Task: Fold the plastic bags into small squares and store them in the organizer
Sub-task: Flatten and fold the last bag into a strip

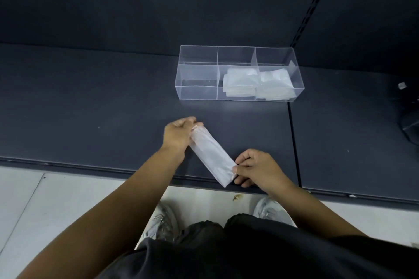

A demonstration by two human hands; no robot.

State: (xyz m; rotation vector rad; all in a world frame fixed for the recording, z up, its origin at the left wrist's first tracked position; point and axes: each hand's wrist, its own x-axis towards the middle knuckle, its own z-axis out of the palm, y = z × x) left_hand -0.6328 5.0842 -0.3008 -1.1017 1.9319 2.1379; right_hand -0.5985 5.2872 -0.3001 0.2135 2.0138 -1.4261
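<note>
- Left hand (178, 136): fingers curled, pinching the far end of the plastic bag (212, 156).
- Right hand (256, 170): thumb and fingers clamped on the bag's near end.
- Bag: white, translucent, folded into a long narrow strip, stretched diagonally between the 2 hands. It sits low over the dark shelf (113, 108), near the front edge; cannot tell if it touches.
- Organizer (197, 93): clear box on the shelf, well beyond both hands, ahead and right of the left hand. 3 compartments across.
- Folded bags: 1 stack (240, 84) in the middle compartment, 1 stack (274, 87) in the right one, farthest from the left hand.
- Below the hands: pale floor (56, 199) and 2 light shoes (162, 222), toes toward the shelf.
- Dark object (411, 127) at the frame edge, far right of the right hand; too cut off to identify.
</note>
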